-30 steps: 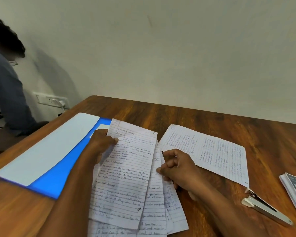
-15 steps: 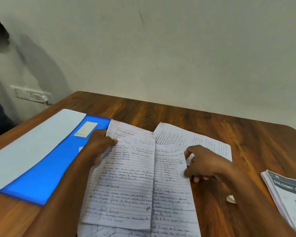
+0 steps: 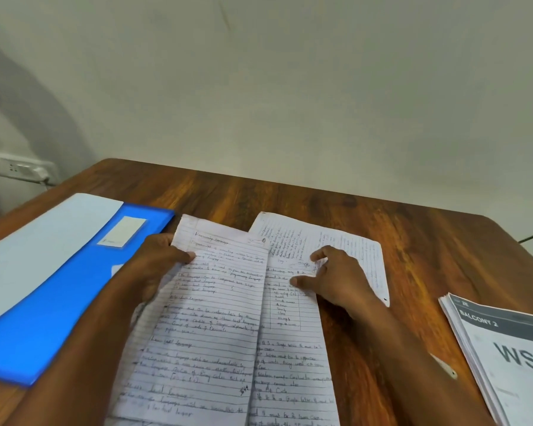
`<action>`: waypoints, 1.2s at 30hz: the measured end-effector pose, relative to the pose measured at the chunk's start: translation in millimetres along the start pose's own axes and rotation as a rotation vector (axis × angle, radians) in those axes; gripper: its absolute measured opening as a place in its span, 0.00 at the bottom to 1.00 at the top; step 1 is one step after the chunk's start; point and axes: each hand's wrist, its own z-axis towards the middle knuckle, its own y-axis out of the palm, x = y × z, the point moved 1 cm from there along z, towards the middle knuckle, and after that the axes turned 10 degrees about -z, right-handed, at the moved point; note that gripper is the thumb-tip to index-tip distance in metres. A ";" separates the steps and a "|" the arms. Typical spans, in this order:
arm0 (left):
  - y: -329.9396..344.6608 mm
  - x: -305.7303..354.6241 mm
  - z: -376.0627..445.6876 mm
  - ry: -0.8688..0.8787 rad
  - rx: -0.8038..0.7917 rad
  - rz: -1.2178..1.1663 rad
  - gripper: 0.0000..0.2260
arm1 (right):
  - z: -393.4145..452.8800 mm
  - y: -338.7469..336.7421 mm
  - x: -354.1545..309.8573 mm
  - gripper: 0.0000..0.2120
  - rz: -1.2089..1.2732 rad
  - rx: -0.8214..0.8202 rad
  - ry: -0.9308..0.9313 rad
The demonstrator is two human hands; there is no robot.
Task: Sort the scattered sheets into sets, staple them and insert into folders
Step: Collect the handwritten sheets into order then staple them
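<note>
Sheets (image 3: pixel 210 327) run lengthwise away from viewer; left hand (image 3: pixel 154 265) pinches one, right hand (image 3: pixel 336 281) presses flat.

Looks like office or study room to us: wooden desk (image 3: pixel 413 241) against plain wall (image 3: pixel 290 87), wall socket (image 3: pixel 16 169), blue folder (image 3: pixel 59 302), handwritten sheets (image 3: pixel 210 327), printed stack (image 3: pixel 505 358) where we read "BALCONY 2".

- Table (image 3: pixel 413 241): reddish-brown wood grain with dark streaks.
- Folder (image 3: pixel 59 302): bright blue, with a pale label (image 3: pixel 122 231).
- Sheets (image 3: pixel 203 333): white, ruled, covered in dark handwriting.
- Booklet (image 3: pixel 511 358): white, with a dark grey band and grey letters.
- Wall (image 3: pixel 290 87): plain off-white.
</note>
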 end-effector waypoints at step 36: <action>8.2 -2.9 -4.3 -0.017 -0.100 -0.180 0.13 | 5.3 -12.3 5.1 0.03 0.603 -0.050 0.100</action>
